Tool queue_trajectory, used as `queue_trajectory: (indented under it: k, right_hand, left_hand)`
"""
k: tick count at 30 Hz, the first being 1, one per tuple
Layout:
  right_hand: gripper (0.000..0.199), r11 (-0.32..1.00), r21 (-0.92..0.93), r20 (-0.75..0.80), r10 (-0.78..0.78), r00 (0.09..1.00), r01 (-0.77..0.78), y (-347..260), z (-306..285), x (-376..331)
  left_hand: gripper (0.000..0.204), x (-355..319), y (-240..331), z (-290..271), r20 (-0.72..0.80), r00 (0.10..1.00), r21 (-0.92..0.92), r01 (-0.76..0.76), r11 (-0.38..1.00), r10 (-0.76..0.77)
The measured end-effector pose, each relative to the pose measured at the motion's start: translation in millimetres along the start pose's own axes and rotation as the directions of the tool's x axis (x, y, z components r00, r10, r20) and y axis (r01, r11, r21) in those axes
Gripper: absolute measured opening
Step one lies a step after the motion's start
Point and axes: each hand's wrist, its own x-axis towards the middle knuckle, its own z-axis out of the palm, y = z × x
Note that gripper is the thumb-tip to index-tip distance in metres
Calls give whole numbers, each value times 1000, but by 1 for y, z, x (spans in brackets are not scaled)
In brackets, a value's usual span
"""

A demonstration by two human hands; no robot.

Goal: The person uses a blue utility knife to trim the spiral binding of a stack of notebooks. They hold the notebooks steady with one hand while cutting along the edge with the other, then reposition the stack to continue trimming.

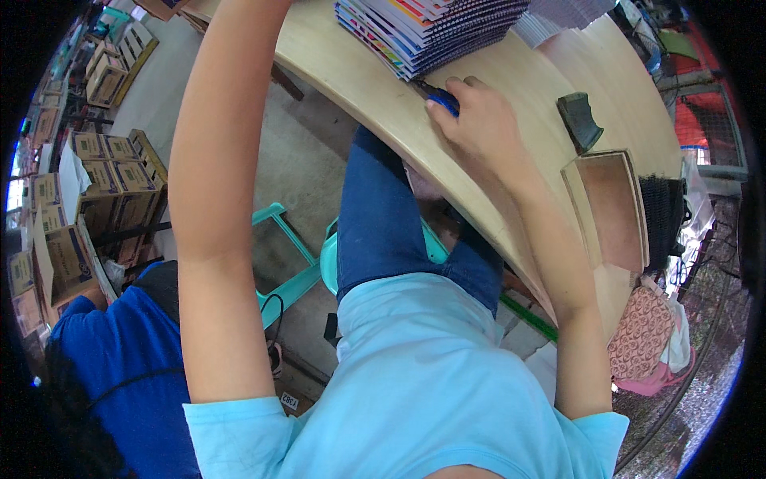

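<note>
Notebooks: here's the pile of notebooks, high on the worktop, dark coiled edges showing, so those bindings look done; how many are left to handle, I can't tell.
Right hand: the right hand sits just beside the pile, fingers curled and clamped on a blue-handled tool, its dark tip at the pile's corner, contact unclear.
Left hand: out of sight past the top edge; its fingers, apart or together, can't be told.
Nearby: a dark block beside an open box.
</note>
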Motion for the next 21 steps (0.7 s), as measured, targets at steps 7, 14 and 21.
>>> queue_trajectory:
  k: [7,14,21]
  right_hand:
    - [50,965,247,470,-44,881,-84,21,-34,50]
    - [59,943,-188,-161,246,956,-274,57,-38,-80]
    - [100,338,922,37,409,912,-189,6,39,44]
  left_hand:
    - [44,-2,6,2,-165,986,84,47,995,-33]
    - [51,-57,-101,67,-393,569,-893,-49,448,-722]
    - [99,-117,-224,72,295,859,-901,396,176,-419]
